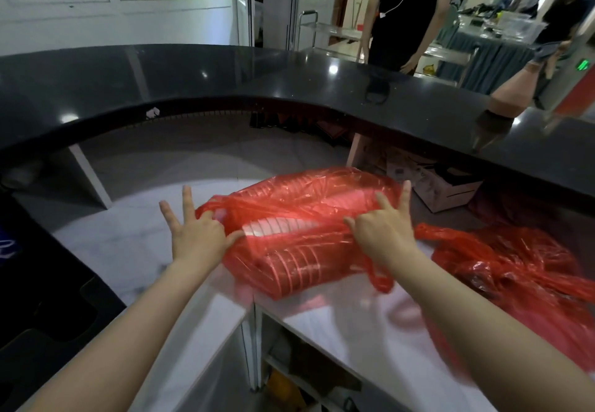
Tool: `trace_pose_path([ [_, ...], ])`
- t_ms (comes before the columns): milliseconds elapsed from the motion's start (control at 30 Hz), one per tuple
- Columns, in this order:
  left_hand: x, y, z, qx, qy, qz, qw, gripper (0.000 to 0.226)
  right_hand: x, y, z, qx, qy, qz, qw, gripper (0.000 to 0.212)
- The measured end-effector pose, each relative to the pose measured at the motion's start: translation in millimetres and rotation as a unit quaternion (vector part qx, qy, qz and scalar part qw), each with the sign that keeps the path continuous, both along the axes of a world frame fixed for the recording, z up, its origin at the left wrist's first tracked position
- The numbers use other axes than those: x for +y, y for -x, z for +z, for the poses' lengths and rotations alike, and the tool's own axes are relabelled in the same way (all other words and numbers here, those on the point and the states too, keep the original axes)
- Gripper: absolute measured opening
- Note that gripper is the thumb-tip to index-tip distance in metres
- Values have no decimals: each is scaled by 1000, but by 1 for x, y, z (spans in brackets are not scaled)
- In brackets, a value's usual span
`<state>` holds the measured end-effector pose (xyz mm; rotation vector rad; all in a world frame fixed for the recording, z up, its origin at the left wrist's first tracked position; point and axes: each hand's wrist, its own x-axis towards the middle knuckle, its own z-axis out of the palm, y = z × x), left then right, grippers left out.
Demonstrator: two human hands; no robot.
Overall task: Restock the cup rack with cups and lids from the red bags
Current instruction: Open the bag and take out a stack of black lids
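A red translucent bag lies on the pale worktop, with stacked cups showing through its mouth. My left hand pinches the bag's left edge between thumb and curled fingers, two fingers sticking out straight. My right hand pinches the plastic at the right side of the opening, with two fingers raised. A second red bag lies crumpled to the right on the same worktop. No cup rack is in view.
A raised black glossy counter curves around behind the worktop. A person in black stands beyond it. Cardboard boxes sit under the counter at right. Open shelves lie below the worktop.
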<state>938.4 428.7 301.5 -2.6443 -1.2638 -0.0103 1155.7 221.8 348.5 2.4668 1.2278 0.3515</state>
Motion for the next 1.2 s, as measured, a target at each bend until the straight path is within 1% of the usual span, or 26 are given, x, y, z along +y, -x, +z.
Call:
trace_pose_path([
  [33,5,0,0,13,-8,-4,1000,65,-2,-2,4,-6,-1,-23,1000,64],
  [100,17,-2,2,10,-24,-14,1000,43,-4,-1,10,-16,3,-50,999,48],
  [133,24,-4,4,4,-30,-20,999,43,-4,1,11,-21,4,-57,998,38],
  [200,37,-7,13,5,-26,-33,999,61,-5,6,9,-37,-10,-50,998,18],
  [267,50,-7,17,27,-12,-66,997,68,-6,10,2,-38,-33,-40,998,10],
  [333,56,-5,19,22,5,-122,992,64,-8,11,-5,-26,-94,-20,995,10],
  [367,52,-3,21,-6,7,-157,988,61,-9,11,-7,-20,-140,1,990,10],
  [400,45,-1,25,-40,-5,-199,979,57,-9,11,-7,-17,-183,29,983,12],
  [467,28,2,29,-115,-71,-281,950,44,-7,13,-4,-30,-239,104,965,18],
  [533,14,-1,32,-204,-125,-347,907,27,-3,16,-3,-65,-242,183,950,20],
  [567,10,-4,32,-232,-131,-378,886,20,1,18,-3,-81,-228,212,947,21],
  [633,4,-15,34,-255,-117,-435,856,24,9,20,-4,-82,-169,229,955,29],
  [667,2,-21,34,-248,-103,-451,851,29,13,21,-5,-63,-131,218,965,33],
  [733,2,-32,34,-213,-74,-442,868,47,22,16,-8,-10,-93,168,981,29],
  [767,4,-37,33,-203,-59,-427,879,50,26,10,-8,23,-93,122,988,34],
  [833,12,-47,30,-198,-28,-399,895,45,33,-3,-9,59,-105,29,992,57],
  [900,22,-56,24,-178,19,-368,912,39,35,-18,-10,55,-102,-32,993,63],
  [933,27,-60,21,-154,43,-352,922,42,34,-25,-10,49,-90,-50,994,62],
  [967,33,-63,16,-123,61,-335,932,51,31,-30,-10,44,-74,-60,994,60],
  [1033,43,-67,6,-58,95,-297,949,77,25,-37,-11,36,-45,-68,996,52],
  [1100,54,-67,-3,-38,136,-263,954,100,18,-42,-13,48,-30,-87,995,54],
  [1133,58,-68,-6,-42,158,-250,955,107,15,-46,-13,69,-34,-101,992,60],
  [1200,65,-70,-10,-43,195,-236,951,119,12,-54,-13,141,-56,-134,979,83],
])
